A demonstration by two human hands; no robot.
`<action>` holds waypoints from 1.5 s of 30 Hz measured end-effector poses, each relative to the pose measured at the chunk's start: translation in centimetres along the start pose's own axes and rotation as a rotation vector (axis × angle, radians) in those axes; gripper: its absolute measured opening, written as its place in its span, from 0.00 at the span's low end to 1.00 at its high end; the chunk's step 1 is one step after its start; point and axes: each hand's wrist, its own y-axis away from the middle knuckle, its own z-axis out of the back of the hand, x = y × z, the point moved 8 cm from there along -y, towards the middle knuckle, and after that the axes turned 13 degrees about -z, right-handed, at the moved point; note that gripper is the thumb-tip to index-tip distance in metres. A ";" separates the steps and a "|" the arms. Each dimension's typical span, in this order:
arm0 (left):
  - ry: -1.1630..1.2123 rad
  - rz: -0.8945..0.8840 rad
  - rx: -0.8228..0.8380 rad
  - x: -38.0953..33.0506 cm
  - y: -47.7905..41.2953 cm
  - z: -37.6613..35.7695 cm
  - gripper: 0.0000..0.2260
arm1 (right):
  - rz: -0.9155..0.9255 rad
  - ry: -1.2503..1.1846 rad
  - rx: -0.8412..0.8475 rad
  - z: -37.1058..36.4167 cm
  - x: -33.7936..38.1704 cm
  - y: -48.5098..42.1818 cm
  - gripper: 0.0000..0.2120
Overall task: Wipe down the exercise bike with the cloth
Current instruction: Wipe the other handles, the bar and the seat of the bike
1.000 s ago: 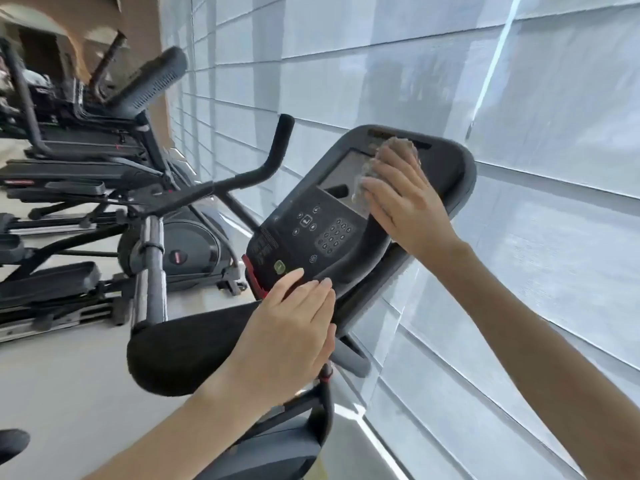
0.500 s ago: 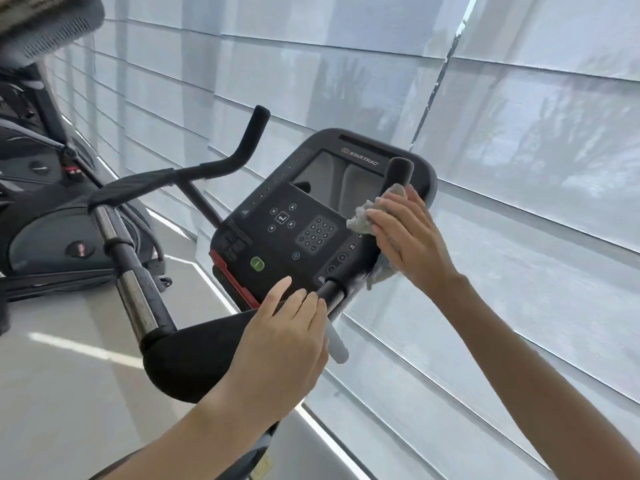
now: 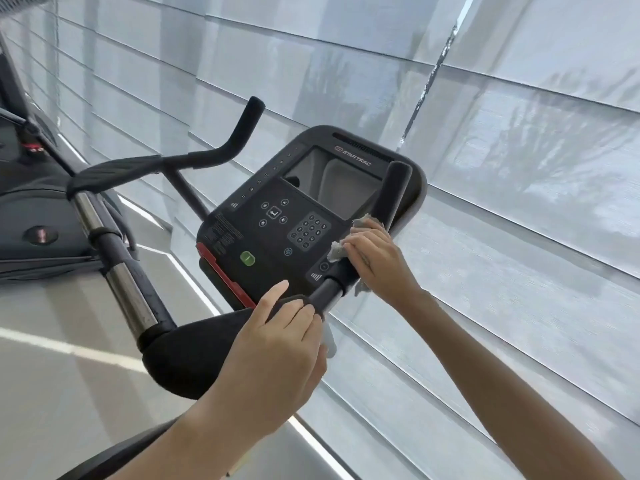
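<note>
The exercise bike's dark console [image 3: 277, 230] tilts toward me, with its screen above a keypad. My right hand [image 3: 377, 261] grips the grey cloth [image 3: 337, 250], wrapped round the lower part of the black right handlebar grip [image 3: 394, 188] beside the console. My left hand [image 3: 277, 348] lies on the near end of the black arm pad [image 3: 187, 355], its fingers curled over the edge where the bar begins. A pale object shows just under those fingers; I cannot tell what it is.
The left handlebar [image 3: 221, 154], with its chrome section [image 3: 128, 299], runs up the left side. Another dark machine [image 3: 31, 216] stands at the far left. White window blinds [image 3: 519, 202] fill the background close behind the console. Pale floor [image 3: 52, 393] lies below left.
My right hand left the console screen with the cloth, went to the right handlebar grip and slid down it. My left hand stayed on the arm pad. The view swung right.
</note>
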 end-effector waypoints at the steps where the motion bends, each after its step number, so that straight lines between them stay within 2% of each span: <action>1: 0.005 -0.001 -0.003 -0.1 0.1 0.0 0.18 | -0.074 -0.066 0.009 -0.1 0.2 0.6 0.08; 4: 0.005 -0.006 -0.009 -0.3 0.4 -0.1 0.18 | -0.228 -0.196 0.051 -0.1 1.6 1.9 0.08; 6: 0.004 -0.013 -0.010 -0.3 0.5 -0.2 0.18 | -0.245 -0.215 0.103 0.0 2.8 2.2 0.09; 8: 0.008 -0.014 -0.016 -0.2 0.5 -0.1 0.18 | -0.187 -0.189 0.085 1.2 3.8 1.8 0.11; 11: 0.025 -0.009 -0.012 0.0 0.6 -0.2 0.16 | -0.072 -0.100 -0.132 4.6 3.0 -1.3 0.11; 13: 0.042 -0.007 -0.006 0.2 0.7 -0.3 0.16 | 0.003 0.054 -0.247 5.8 1.3 -3.6 0.10; 15: 0.051 -0.008 -0.001 0.2 0.8 -0.4 0.17 | 0.102 0.262 -0.265 5.3 -0.5 -5.1 0.09; 17: 0.053 -0.009 0.010 0.2 0.9 -0.5 0.18 | 0.184 0.367 -0.235 4.0 -1.8 -5.4 0.08; 20: 0.043 -0.016 0.014 0.3 0.9 -0.6 0.18 | 0.192 0.262 -0.201 3.0 -1.8 -4.3 0.07; 23: 0.032 -0.012 0.022 0.1 0.9 -0.7 0.18 | 0.139 0.157 -0.052 0.9 -1.0 -1.9 0.09; 25: 0.026 -0.004 0.026 0.1 1.0 -0.7 0.19 | 0.041 0.050 -0.001 0.3 -0.2 -0.6 0.10; 29: 0.004 0.003 0.046 -0.2 1.2 -0.8 0.19 | -0.199 -0.197 -0.002 0.5 2.4 1.5 0.09; 31: -0.010 0.012 0.045 -0.3 1.2 -0.8 0.19 | -0.279 -0.289 0.061 -0.1 3.9 2.6 0.09; 34: -0.021 0.022 0.039 -0.4 1.3 -0.7 0.19 | -0.192 -0.339 0.166 -0.4 6.2 3.6 0.11; 36: -0.023 0.032 0.026 -0.4 1.7 -0.4 0.19 | -0.153 -0.350 0.096 1.7 5.7 2.2 0.13; 38: -0.027 0.043 0.012 -0.5 2.1 -0.1 0.20 | -0.132 -0.301 -0.097 4.9 3.6 -0.5 0.12; 40: -0.038 0.033 0.013 -0.5 2.2 0.0 0.20 | -0.052 -0.103 -0.256 7.1 1.1 -3.4 0.12; 43: -0.052 -0.001 0.001 -0.1 2.2 0.1 0.20 | 0.127 0.265 -0.269 6.3 -1.1 -6.0 0.11; 45: -0.036 -0.022 -0.001 0.1 2.3 0.1 0.20 | 0.212 0.368 -0.252 5.2 -1.7 -6.2 0.07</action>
